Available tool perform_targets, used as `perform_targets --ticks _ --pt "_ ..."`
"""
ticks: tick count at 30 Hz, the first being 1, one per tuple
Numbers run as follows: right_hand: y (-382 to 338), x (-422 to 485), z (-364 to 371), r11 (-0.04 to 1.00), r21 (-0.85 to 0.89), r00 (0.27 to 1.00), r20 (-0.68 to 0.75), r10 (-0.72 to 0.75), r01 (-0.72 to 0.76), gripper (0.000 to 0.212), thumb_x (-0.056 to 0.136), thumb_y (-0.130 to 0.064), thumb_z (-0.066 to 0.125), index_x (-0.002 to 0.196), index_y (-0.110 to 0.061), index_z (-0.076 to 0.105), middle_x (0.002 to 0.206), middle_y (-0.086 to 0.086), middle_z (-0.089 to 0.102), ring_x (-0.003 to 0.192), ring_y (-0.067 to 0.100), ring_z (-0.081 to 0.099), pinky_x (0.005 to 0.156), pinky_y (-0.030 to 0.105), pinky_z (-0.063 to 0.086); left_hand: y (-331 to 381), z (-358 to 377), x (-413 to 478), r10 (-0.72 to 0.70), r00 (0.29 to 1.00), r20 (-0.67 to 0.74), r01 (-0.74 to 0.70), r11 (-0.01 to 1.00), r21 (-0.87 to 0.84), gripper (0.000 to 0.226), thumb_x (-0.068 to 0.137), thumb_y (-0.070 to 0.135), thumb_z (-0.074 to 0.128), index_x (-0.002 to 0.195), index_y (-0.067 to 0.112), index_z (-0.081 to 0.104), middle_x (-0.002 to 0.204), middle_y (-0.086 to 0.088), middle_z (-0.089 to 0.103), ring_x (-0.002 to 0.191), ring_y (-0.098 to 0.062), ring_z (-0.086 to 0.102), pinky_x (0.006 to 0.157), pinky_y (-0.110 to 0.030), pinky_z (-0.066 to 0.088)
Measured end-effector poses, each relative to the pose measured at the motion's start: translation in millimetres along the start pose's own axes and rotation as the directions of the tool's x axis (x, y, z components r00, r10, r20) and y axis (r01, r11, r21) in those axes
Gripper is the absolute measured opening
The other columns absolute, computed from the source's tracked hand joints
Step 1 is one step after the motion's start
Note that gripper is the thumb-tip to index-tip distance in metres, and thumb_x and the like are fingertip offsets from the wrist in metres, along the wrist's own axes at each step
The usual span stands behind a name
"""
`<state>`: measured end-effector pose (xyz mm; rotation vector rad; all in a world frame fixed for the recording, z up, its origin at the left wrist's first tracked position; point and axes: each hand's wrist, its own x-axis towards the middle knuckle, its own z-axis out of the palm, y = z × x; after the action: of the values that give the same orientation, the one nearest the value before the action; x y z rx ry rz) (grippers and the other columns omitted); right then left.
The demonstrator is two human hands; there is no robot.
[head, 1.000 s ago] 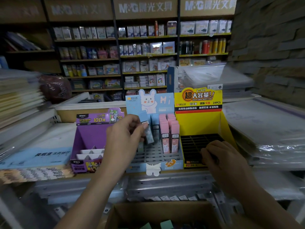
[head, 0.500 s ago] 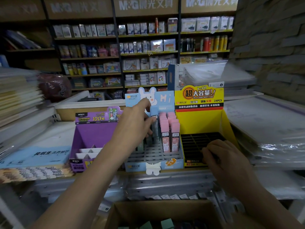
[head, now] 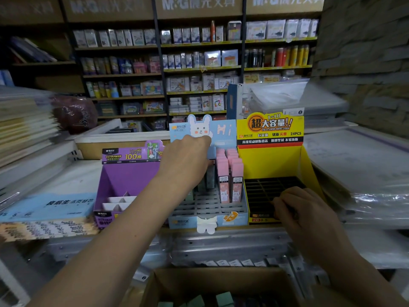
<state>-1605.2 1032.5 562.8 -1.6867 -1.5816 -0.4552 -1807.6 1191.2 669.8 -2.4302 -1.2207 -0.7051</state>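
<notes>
Two hands are out over a row of display boxes on the surface. The left hand [head: 186, 160] reaches deep into the blue box [head: 183, 221], knuckles up against its bunny backboard. Its fingers curl forward and down out of sight, so I cannot tell whether they pinch anything. Just under its thumb side stands a grey-green case [head: 209, 177], upright in the box's grid and touching or nearly touching the hand. Another pale green one shows below the wrist. Just right of that hand, pink cases [head: 230, 180] stand upright in two rows in the same box, apart from the fingers.

The right hand [head: 309, 216] lies at the near edge of the yellow box [head: 270, 160]. Its fingers are curled over the front rim and hold it, with the fingertips on the black grid inside. It has no case in it. The blue box stands between the two hands, tight against the yellow box's left wall.

Left of the left forearm sits a purple box [head: 128, 176] with white dividers, and further left lies a blue packet [head: 51, 204]. Right of the right hand are plastic-wrapped stacks [head: 365, 165]. Below both forearms, nearest the person, an open carton [head: 199, 282] holds a few green blocks [head: 223, 299].
</notes>
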Motion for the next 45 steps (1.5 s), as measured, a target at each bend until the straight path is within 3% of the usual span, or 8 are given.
perform_targets --ticks 5,9,14,24,35,38,40,45 --pt "1 1 -2 0.999 0.035 1.000 0.024 -0.009 0.008 0.031 0.099 -0.032 0.052 0.079 -0.016 0.070 0.081 -0.008 0.059 0.076 0.014 0.051 0.063 0.037 0.048 -2 -3 -1 -0.005 1.000 -0.005 0.005 0.999 -0.037 0.021 0.100 0.035 0.059 0.112 0.019 0.064 0.101 -0.016 0.066 0.086 -0.039 0.063 0.061 -0.034 0.034" --pt "1 -1 -4 0.998 0.022 0.997 0.060 -0.053 0.052 0.025 0.089 -0.040 0.064 0.095 -0.018 0.075 0.091 -0.009 0.062 0.086 0.016 0.056 0.072 0.035 0.051 -2 -4 0 -0.016 1.000 0.016 0.017 0.998 -0.056 0.016 0.100 0.029 0.059 0.111 0.019 0.066 0.102 -0.011 0.069 0.090 -0.037 0.065 0.064 -0.035 0.043" --pt "6 -7 -1 0.992 -0.054 0.987 0.122 -0.110 0.117 0.038 0.080 -0.046 0.072 0.104 -0.017 0.074 0.103 -0.005 0.061 0.097 0.019 0.058 0.079 0.039 0.053 -4 -6 -1 0.012 1.000 -0.018 -0.014 0.993 -0.116 0.017 0.099 0.027 0.063 0.113 0.018 0.067 0.107 -0.006 0.067 0.097 -0.033 0.064 0.073 -0.041 0.054" --pt "15 -7 5 0.987 -0.083 0.984 0.128 -0.128 0.139 0.036 0.078 -0.038 0.080 0.107 -0.020 0.071 0.109 -0.009 0.064 0.102 0.020 0.061 0.081 0.040 0.055 -21 -14 7 0.022 0.996 0.086 0.005 0.951 -0.309 0.018 0.097 0.038 0.064 0.109 0.028 0.073 0.108 -0.001 0.073 0.103 -0.030 0.063 0.083 -0.042 0.053" --pt "17 -8 10 0.985 -0.113 0.989 0.082 -0.122 0.131 0.030 0.080 -0.039 0.075 0.104 -0.021 0.072 0.106 -0.008 0.066 0.098 0.022 0.062 0.080 0.042 0.054 -29 -6 4 0.111 0.994 -0.016 -0.107 0.888 -0.447 0.011 0.093 0.035 0.072 0.103 0.030 0.073 0.090 0.013 0.070 0.074 -0.008 0.054 0.072 -0.030 0.045" --pt "15 -7 10 0.985 -0.109 0.989 0.076 -0.124 0.132 0.032 0.078 -0.041 0.074 0.103 -0.021 0.072 0.105 -0.008 0.066 0.097 0.022 0.062 0.078 0.041 0.054 -31 -6 5 0.129 0.992 -0.001 -0.116 0.890 -0.441 0.008 0.093 0.036 0.072 0.099 0.031 0.073 0.089 0.014 0.070 0.071 0.001 0.051 0.062 -0.027 0.039" --pt "15 -8 11 0.986 -0.107 0.990 0.074 -0.122 0.129 0.032 0.078 -0.041 0.074 0.103 -0.021 0.072 0.104 -0.009 0.066 0.096 0.022 0.063 0.078 0.041 0.054 -31 -5 5 0.128 0.992 0.015 -0.110 0.902 -0.416 0.008 0.094 0.037 0.070 0.099 0.031 0.073 0.090 0.013 0.072 0.073 -0.002 0.054 0.062 -0.027 0.040" --pt "16 -9 11 0.986 -0.103 0.991 0.064 -0.121 0.128 0.033 0.078 -0.041 0.074 0.104 -0.021 0.072 0.104 -0.010 0.066 0.095 0.022 0.062 0.078 0.041 0.054 -26 0 4 0.115 0.993 -0.023 -0.115 0.931 -0.345 0.013 0.093 0.037 0.071 0.103 0.029 0.076 0.098 0.008 0.070 0.087 -0.018 0.062 0.080 -0.039 0.053"
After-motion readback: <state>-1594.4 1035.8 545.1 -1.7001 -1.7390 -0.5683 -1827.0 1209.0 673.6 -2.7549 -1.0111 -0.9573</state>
